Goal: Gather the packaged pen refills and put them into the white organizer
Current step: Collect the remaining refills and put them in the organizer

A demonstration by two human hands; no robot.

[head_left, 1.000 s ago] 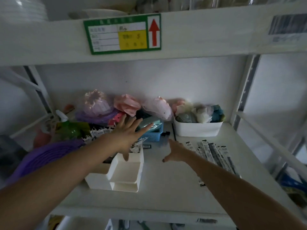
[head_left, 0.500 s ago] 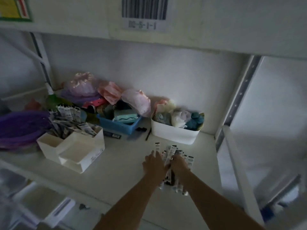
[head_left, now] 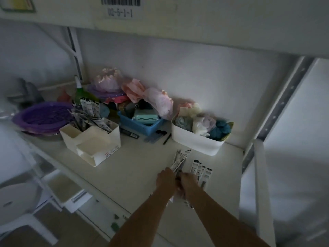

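Note:
The white organizer [head_left: 99,141] stands on the white shelf [head_left: 138,168] at the left, with several packaged pen refills [head_left: 87,113] sticking up from its back compartments. Its front trays hold nothing. To the right, my left hand [head_left: 165,179] and my right hand [head_left: 188,180] meet, both closed around a bunch of refill packs [head_left: 179,160] whose tops fan up and away from me. Three more packs [head_left: 200,169] lie flat on the shelf just right of my right hand.
A white bin of soft items [head_left: 195,139] sits behind the hands. A blue basket [head_left: 140,125], a purple basket [head_left: 42,118], a green bottle [head_left: 80,91] and bagged pink items [head_left: 158,102] line the back. A black pen [head_left: 167,139] lies by the bin. A metal upright [head_left: 277,107] bounds the right.
My left hand has left the organizer and crossed right to join my right hand. Both hands have closed around a bunch of packs and lifted their tops. The view has swung right and down.

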